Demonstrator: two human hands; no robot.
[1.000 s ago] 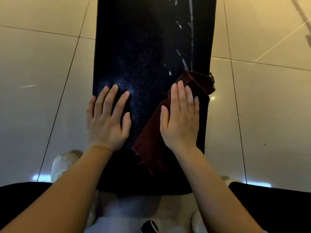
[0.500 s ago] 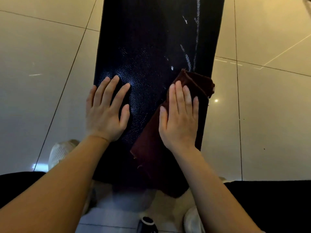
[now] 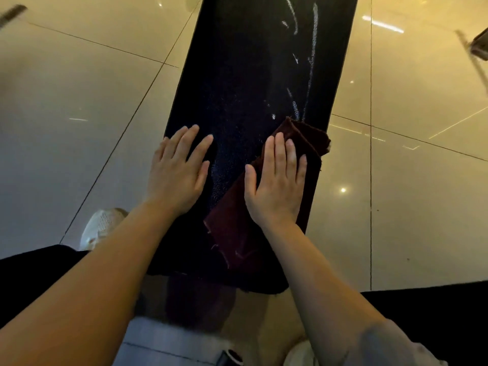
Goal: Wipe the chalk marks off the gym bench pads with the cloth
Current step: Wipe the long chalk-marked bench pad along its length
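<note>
A long black bench pad (image 3: 245,83) runs away from me over the tiled floor. White chalk marks (image 3: 311,56) streak its right side, ending just beyond the cloth. A dark maroon cloth (image 3: 237,231) lies on the pad's near right part, folded, its far corner at the pad's right edge. My right hand (image 3: 277,180) presses flat on the cloth with straight fingers. Flat on the bare pad near its left edge rests my left hand (image 3: 179,170), fingers spread.
Glossy beige floor tiles (image 3: 79,114) surround the bench. A white shoe (image 3: 101,228) shows left of the pad, another at the bottom (image 3: 298,355). A small dark round object (image 3: 232,357) lies at the bottom. Metal equipment (image 3: 478,46) pokes in at the upper right.
The view has tilted, so the pad now slants to the right. Both hands stay flat in about the same places on the pad and cloth; more chalk streaks have come into view.
</note>
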